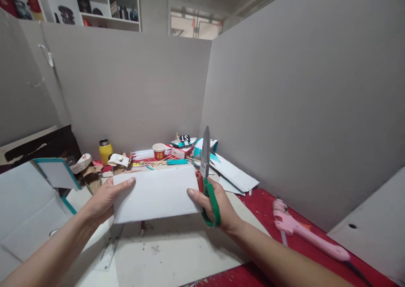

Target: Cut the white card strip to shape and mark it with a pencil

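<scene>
A white rectangular piece of cardboard (155, 196) is held up between my two hands, above a pale board (177, 249) on the table. My left hand (106, 198) is closed on its left end, thumb on top and fingers hidden beneath. At the right end, the thumb of my right hand (218, 202) presses on the cardboard. The same hand also carries scissors (205, 156) with green and red handles, their blades pointing up and away from me. The blades appear closed and stand apart from the cardboard.
A pink glue gun (311, 234) lies on the red cloth (259, 202) at right. Behind stand a paper cup (159, 152) and a yellow bottle (105, 152), among sticks and cardboard scraps (236, 173). A clear ruler (107, 249) lies at lower left. Grey partitions (136, 84) enclose the table.
</scene>
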A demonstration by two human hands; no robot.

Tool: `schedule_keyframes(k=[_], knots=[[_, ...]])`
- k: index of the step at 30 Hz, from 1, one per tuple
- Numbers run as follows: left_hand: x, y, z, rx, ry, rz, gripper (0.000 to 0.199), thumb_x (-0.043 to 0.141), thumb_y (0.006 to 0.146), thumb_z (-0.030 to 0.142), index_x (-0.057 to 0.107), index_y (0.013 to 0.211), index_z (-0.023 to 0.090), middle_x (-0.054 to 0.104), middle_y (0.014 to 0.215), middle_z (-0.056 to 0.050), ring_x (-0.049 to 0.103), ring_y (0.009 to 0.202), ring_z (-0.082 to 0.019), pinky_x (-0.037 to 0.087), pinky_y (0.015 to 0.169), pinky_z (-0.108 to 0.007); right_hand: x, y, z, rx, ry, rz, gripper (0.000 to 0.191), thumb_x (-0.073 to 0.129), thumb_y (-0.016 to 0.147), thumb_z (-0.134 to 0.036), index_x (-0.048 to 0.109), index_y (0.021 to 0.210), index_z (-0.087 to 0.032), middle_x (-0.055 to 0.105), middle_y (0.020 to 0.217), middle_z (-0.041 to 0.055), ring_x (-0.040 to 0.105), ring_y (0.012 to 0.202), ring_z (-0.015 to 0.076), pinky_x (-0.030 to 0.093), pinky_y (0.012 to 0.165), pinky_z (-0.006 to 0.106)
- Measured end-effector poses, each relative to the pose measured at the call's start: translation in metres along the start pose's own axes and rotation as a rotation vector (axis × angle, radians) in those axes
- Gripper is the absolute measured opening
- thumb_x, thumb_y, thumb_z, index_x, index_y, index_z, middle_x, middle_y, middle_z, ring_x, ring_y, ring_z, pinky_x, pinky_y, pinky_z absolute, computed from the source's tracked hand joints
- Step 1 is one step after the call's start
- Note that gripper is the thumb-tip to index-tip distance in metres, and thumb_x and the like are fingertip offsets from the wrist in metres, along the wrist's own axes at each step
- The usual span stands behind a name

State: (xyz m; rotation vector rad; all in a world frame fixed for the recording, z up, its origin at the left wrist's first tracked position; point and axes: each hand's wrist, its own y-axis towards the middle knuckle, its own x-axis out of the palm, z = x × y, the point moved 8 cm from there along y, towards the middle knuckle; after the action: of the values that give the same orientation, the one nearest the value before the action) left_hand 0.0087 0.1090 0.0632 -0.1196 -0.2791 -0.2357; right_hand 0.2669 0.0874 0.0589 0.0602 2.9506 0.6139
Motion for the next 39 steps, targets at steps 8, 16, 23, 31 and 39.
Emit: schedule_keyframes(k=[8, 16, 23, 31, 39], knots=[[-0.005, 0.003, 0.009, 0.047, -0.096, 0.004, 0.019, 0.079, 0.073, 0.02, 0.074, 0.091, 0.014, 0.079, 0.077, -0.006, 0.072, 0.059, -0.018, 0.059, 0.055, -0.023, 0.0, -0.004, 0.003, 0.023, 0.206, 0.056, 0.034, 0.075, 0.076, -0.04, 0.065, 0.099, -0.017, 0.073, 0.092, 0.0056, 0.067, 0.084, 0.0251, 0.052, 0.078, 0.034], [0.022, 0.003, -0.02, 0.026, -0.186, -0.071, 0.03, 0.075, 0.079, 0.029, 0.069, 0.106, 0.016, 0.074, 0.114, -0.014, 0.071, 0.102, -0.03, 0.061, 0.081, -0.036, -0.004, -0.005, -0.003, -0.026, 0.565, 0.249, 0.034, 0.071, 0.084, -0.033, 0.066, 0.114, -0.018, 0.073, 0.111, 0.0078, 0.067, 0.101, 0.0265, 0.048, 0.096, 0.039], [0.038, -0.016, -0.036, 0.017, -0.202, 0.107, 0.032, 0.077, 0.076, 0.02, 0.068, 0.106, 0.015, 0.076, 0.111, -0.011, 0.071, 0.098, -0.025, 0.06, 0.078, -0.029, 0.046, -0.045, -0.008, 0.129, 0.468, -0.085, 0.038, 0.074, 0.08, -0.041, 0.064, 0.108, -0.017, 0.072, 0.078, 0.0042, 0.066, 0.062, 0.0201, 0.055, 0.06, 0.031], [0.033, -0.019, -0.022, -0.089, 0.012, -0.141, 0.045, 0.082, 0.067, 0.016, 0.071, 0.111, 0.015, 0.078, 0.103, -0.014, 0.074, 0.086, -0.03, 0.058, 0.078, -0.036, 0.012, -0.029, -0.021, -0.048, 0.474, 0.121, 0.025, 0.066, 0.087, -0.043, 0.061, 0.085, -0.019, 0.067, 0.081, 0.0031, 0.061, 0.059, 0.0131, 0.049, 0.046, 0.021], [0.058, -0.029, -0.036, -0.147, 0.063, -0.205, 0.051, 0.08, 0.071, 0.021, 0.066, 0.12, 0.017, 0.076, 0.108, -0.016, 0.074, 0.08, -0.03, 0.06, 0.075, -0.039, 0.024, -0.038, -0.025, -0.01, 0.269, 0.015, 0.02, 0.07, 0.081, -0.031, 0.054, 0.077, -0.021, 0.054, 0.07, -0.0044, 0.049, 0.057, 0.0112, 0.045, 0.057, 0.026]])
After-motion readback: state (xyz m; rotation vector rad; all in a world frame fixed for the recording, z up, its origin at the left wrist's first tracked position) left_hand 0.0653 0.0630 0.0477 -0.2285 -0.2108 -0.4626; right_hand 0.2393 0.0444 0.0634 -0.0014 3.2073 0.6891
